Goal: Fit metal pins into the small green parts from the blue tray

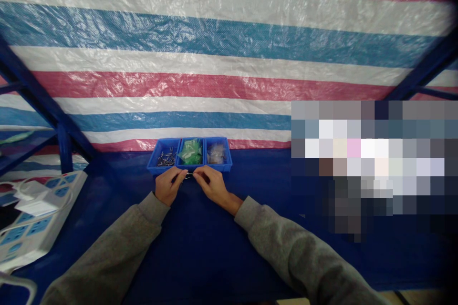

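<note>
Nearest, two grey sleeves come in from the bottom corners and slant inward over the dark blue tabletop, bringing both hands together in front of the body; this probably lets the forearms steady fine finger work.

On the left side lies a white power strip with blue socket faces, a white plug-in adapter seated on it; its place at the edge seems meant to keep the cord away from the hands.

The left hand is closed in a pinch, thumb against forefinger, on one end of a thin metal piece; the right hand pinches the other end, likewise closed; the piece spans the small gap between the fingertips, likely held so because it is too slight for a full grip; its exact form is too small to tell.

Just beyond stand three blue bins side by side, presumably within easy reach: the left bin holds loose metal pieces, the middle one green plastic bags, the right one clear packets; behind them hangs a striped tarpaulin.
</note>
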Action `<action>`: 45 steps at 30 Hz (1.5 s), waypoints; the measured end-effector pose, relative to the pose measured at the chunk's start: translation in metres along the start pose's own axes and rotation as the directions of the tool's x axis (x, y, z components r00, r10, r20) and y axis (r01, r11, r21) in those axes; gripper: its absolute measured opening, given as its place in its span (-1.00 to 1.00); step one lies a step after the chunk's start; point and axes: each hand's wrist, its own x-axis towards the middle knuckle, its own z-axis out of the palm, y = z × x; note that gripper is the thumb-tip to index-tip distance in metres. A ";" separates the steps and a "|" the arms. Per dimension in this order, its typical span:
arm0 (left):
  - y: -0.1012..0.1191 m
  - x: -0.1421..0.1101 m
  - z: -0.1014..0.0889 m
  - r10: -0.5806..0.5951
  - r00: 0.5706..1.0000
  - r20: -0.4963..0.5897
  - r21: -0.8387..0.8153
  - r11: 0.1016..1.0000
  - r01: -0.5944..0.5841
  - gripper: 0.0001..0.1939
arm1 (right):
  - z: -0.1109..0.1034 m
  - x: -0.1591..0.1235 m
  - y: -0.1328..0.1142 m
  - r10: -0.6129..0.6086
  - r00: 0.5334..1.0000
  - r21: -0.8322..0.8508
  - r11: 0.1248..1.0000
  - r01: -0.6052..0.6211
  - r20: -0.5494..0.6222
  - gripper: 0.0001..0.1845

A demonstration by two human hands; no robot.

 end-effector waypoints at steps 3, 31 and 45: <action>-0.001 -0.001 0.001 0.000 1.000 -0.018 -0.004 1.000 0.000 -0.74 | 0.000 0.000 0.001 -0.003 1.000 0.004 1.000 0.003 0.006 -0.78; 0.006 0.015 -0.021 -0.171 0.874 0.454 0.604 0.781 -0.162 -0.54 | 0.001 0.000 0.004 -0.030 0.999 0.015 0.999 0.030 0.022 -0.77; -0.008 0.006 -0.005 -0.219 0.835 0.505 0.547 0.829 -0.113 -0.74 | 0.001 0.001 0.004 -0.033 0.998 0.008 0.999 0.033 0.045 -0.77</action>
